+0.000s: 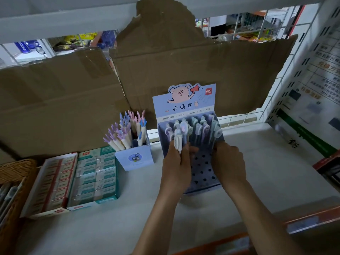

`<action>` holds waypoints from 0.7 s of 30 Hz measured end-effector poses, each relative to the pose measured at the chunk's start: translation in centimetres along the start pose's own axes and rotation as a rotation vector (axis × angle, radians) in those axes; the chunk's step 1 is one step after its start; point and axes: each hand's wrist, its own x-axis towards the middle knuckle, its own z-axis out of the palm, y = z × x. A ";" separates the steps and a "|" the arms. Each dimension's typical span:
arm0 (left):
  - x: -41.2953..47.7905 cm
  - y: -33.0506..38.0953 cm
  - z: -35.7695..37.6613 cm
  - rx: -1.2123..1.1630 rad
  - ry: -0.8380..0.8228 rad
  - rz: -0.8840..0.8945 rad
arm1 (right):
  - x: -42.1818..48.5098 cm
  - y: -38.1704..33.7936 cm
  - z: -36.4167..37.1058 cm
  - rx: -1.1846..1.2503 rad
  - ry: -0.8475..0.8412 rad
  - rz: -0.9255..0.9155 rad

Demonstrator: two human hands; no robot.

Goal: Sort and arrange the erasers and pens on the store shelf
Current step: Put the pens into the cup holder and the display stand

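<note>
A blue pen display box [203,170] with a pig header card stands on the white shelf [114,218]; several pastel pens [200,128] stand in its back rows, and its front holes are bare. My left hand [176,168] grips a white pen [178,139] over the box's left side. My right hand [230,162] holds the box's right wall. Left of it a small blue pen holder [135,158] is full of pastel-topped pens [125,130]. Two eraser boxes lie further left: a teal one [95,174] and a red-trimmed one [53,181].
A wicker basket [16,173] with pens sits at the far left edge. Torn brown cardboard [165,70] lines the back of the shelf. A printed poster [316,85] covers the right wall, with a dark red box [329,166] below it.
</note>
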 end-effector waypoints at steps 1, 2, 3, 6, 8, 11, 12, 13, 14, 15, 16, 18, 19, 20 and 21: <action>0.0 -0.1 -0.1 0.016 0.003 0.003 | -0.2 0.0 -0.1 0.003 -0.001 0.004; 0.0 -0.2 -0.2 0.037 0.012 0.015 | -0.6 0.0 -0.3 0.007 0.006 -0.005; 0.0 -0.1 -0.3 0.048 0.025 0.022 | -1.0 0.0 -0.7 0.025 0.026 -0.030; -0.2 0.6 -0.6 -0.053 0.039 0.004 | -2.4 -0.5 -2.8 0.191 0.079 -0.142; -0.3 1.0 -0.7 -0.150 0.036 -0.003 | -2.8 -1.2 -3.8 0.418 0.015 -0.196; -0.4 1.5 -0.9 -0.246 0.064 -0.025 | -2.7 -1.8 -3.9 0.621 -0.088 -0.221; -0.4 1.6 -0.9 -0.280 0.075 -0.037 | -2.6 -1.9 -3.9 0.661 -0.096 -0.234; -0.5 1.7 -0.9 -0.320 0.080 -0.055 | -2.6 -2.0 -3.9 0.710 -0.106 -0.250; -0.4 1.8 -0.9 -0.359 0.077 -0.069 | -2.7 -2.1 -3.9 0.759 -0.126 -0.265; -0.5 1.9 -0.9 -0.389 0.069 -0.079 | -2.7 -2.2 -4.0 0.794 -0.145 -0.273; -0.5 1.9 -0.9 -0.403 0.060 -0.080 | -2.7 -2.3 -4.0 0.801 -0.151 -0.277; -0.5 2.0 -0.8 -0.401 0.055 -0.075 | -2.5 -2.3 -3.6 0.741 -0.118 -0.276; -0.5 2.0 -0.8 -0.389 0.063 -0.070 | -2.3 -2.1 -3.4 0.685 -0.079 -0.272; -0.6 2.0 -0.9 -0.365 0.079 -0.061 | -2.0 -1.8 -3.3 0.613 -0.021 -0.263; -0.6 2.0 -1.0 -0.340 0.098 -0.056 | -1.6 -1.4 -3.2 0.535 0.044 -0.247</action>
